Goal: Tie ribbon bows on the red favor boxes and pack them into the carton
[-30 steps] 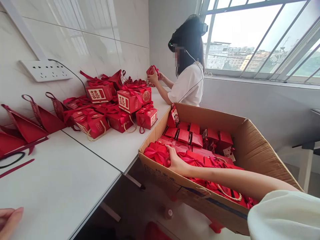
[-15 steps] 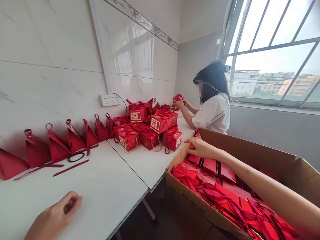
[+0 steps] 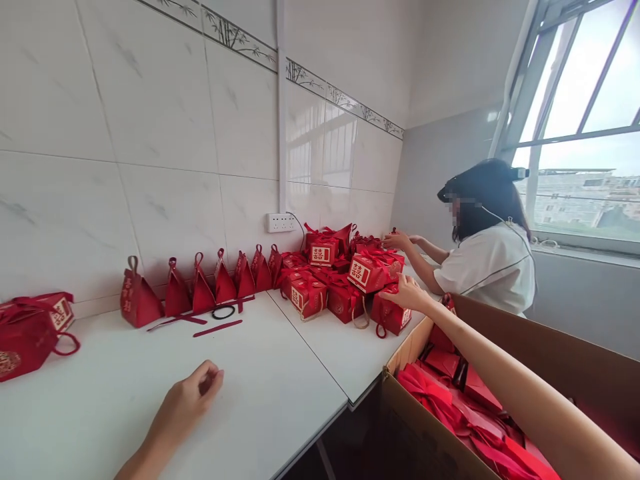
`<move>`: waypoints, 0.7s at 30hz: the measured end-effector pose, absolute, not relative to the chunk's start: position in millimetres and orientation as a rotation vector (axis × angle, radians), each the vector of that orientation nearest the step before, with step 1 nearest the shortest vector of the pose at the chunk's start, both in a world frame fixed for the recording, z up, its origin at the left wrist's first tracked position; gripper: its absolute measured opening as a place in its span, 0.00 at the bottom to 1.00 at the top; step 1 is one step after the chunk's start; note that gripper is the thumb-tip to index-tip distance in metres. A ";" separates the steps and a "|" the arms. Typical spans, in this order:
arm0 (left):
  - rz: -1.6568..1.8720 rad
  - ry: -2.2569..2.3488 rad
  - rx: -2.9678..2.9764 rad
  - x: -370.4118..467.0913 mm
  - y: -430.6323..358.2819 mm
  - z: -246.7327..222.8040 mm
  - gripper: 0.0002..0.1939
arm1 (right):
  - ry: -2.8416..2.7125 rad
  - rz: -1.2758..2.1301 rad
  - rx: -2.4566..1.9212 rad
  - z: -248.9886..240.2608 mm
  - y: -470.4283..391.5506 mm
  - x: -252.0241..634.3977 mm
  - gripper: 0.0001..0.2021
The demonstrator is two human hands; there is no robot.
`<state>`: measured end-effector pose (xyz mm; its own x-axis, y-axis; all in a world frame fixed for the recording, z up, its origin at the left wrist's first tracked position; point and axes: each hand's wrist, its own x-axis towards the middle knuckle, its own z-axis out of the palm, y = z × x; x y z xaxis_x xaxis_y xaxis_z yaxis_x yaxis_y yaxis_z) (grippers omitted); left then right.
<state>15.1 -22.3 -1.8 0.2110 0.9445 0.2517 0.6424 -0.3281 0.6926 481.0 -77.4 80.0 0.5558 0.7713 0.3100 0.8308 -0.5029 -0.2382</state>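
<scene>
My left hand [image 3: 193,393] hovers over the near part of the white table, its fingers curled in and nothing seen in them. Past the carton's corner, my right hand [image 3: 409,295] reaches to a red gift box [image 3: 393,317] at the pile's near right edge. Its fingers stretch over the top of that box; whether they grip it is unclear. Beside it are more red gift boxes [image 3: 370,272] with ribbon bows and white-and-gold labels. Under my right forearm, a cardboard carton [image 3: 430,417] holds many red boxes and a bright red ribbon bow [image 3: 425,390].
Several pointed red boxes [image 3: 197,288] with loops line the wall. Ribbon strips [image 3: 217,328] and a black ring [image 3: 223,312] lie before them. A larger red box [image 3: 30,333] is at far left. A co-worker [image 3: 490,260] in white handles items behind the pile.
My view has swung left, bringing the far-left red box into sight. My right hand has moved from the carton's corner to the box pile. My left hand stays curled over the table.
</scene>
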 end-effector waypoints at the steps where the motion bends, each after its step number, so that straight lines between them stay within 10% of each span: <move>1: 0.915 1.450 2.050 15.8 -22.0 -2.6 0.17 | -1.282 -0.248 -2.395 82.8 -72.2 475.6 0.40; 21: 1.030 1.323 2.027 18.0 -19.6 -12.1 0.12 | -1.780 -0.680 -1.158 94.1 -37.6 307.2 0.33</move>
<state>18.0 -19.6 -12.1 0.2398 0.9170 0.3188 0.5340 -0.3988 0.7455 307.2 -37.6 94.1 -0.1776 0.4270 0.8867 0.9095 0.4153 -0.0178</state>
